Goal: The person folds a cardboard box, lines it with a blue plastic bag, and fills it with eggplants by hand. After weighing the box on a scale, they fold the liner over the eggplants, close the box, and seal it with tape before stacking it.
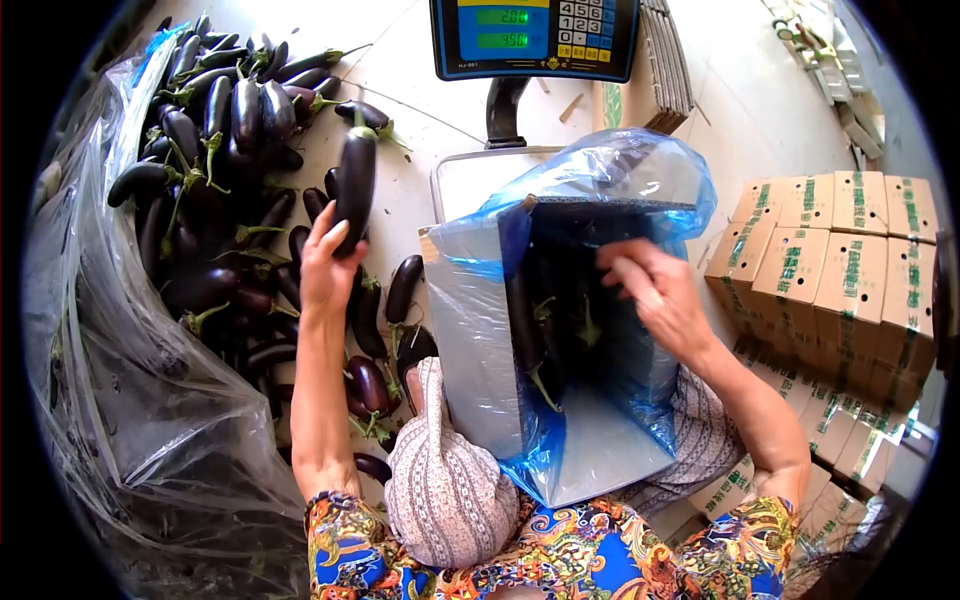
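Note:
My left hand (330, 260) is closed around the lower end of a dark purple eggplant (357, 185), held upright with its green cap at the top, beside the pile. My right hand (645, 290) is over the open cardboard box (470, 340). Its fingers are loosely bent and a little blurred, and nothing shows between them. Blue plastic film (620, 165) lines the box and folds over its rim. Several eggplants (540, 330) lie inside with their stems toward me; the deep part of the box is in shadow.
A large heap of eggplants (245, 115) spreads over the floor at left, beside a clear plastic sheet (150, 400). A scale display (535, 40) stands behind the box, with flattened cardboard (655, 70) near it. Stacked cartons (825, 270) with green print fill the right side.

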A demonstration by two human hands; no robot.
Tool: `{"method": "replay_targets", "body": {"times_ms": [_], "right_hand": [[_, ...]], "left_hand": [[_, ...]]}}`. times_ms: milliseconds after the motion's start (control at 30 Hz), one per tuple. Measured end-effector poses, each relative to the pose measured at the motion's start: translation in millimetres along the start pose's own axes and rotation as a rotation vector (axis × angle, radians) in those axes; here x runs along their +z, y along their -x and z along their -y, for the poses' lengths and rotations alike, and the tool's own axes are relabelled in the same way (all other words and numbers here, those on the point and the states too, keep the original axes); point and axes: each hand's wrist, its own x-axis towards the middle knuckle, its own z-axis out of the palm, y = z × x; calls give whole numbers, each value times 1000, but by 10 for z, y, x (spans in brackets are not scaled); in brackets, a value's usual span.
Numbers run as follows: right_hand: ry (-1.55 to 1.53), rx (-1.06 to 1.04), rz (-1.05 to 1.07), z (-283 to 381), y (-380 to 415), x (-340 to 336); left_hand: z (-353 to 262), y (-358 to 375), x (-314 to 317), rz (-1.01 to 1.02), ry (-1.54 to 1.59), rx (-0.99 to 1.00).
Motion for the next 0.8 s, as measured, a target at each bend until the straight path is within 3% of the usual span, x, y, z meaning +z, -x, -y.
{"method": "replay_targets", "body": {"times_ms": [33, 100, 200, 233, 300, 367, 433, 500, 567, 633, 700, 733, 767, 800], "right_hand": [[200, -231, -151, 185, 119, -86], [470, -581, -243, 528, 325, -157], [736, -934, -188, 943, 557, -5], [797, -975, -132, 953, 635, 89], [1016, -924, -117, 897, 728, 180], [961, -720, -51, 705, 732, 190], [738, -419, 149, 750, 832, 146], [427, -243, 214, 414, 827, 205], [273, 104, 280, 287, 700, 254], [246, 248, 305, 99, 490, 274], [218, 297, 227, -246, 260, 431], [201, 247, 215, -402, 158, 527], [238, 65, 173, -668, 58, 650], [302, 53, 167, -796, -47, 772]], "left_hand": [[-208, 269, 146, 41, 11, 51], [-593, 734, 397, 239, -177, 157], [-1030, 1205, 891, 618, -566, 155], [-1012, 1290, 1110, 742, -666, 199], [-903, 1376, 1393, 941, -688, 78], [-639, 1389, 1405, 830, -637, -47], [-375, 1413, 1382, 775, -287, -308], [-183, 1424, 1276, 745, -371, -35], [-126, 1274, 1023, 477, -432, -36], [-100, 1121, 716, 184, -414, 60], [10, 861, 210, -59, -421, 108], [38, 761, -39, -159, -480, 172], [81, 657, -278, -278, -545, 216], [132, 546, -570, -354, -557, 207]]}}
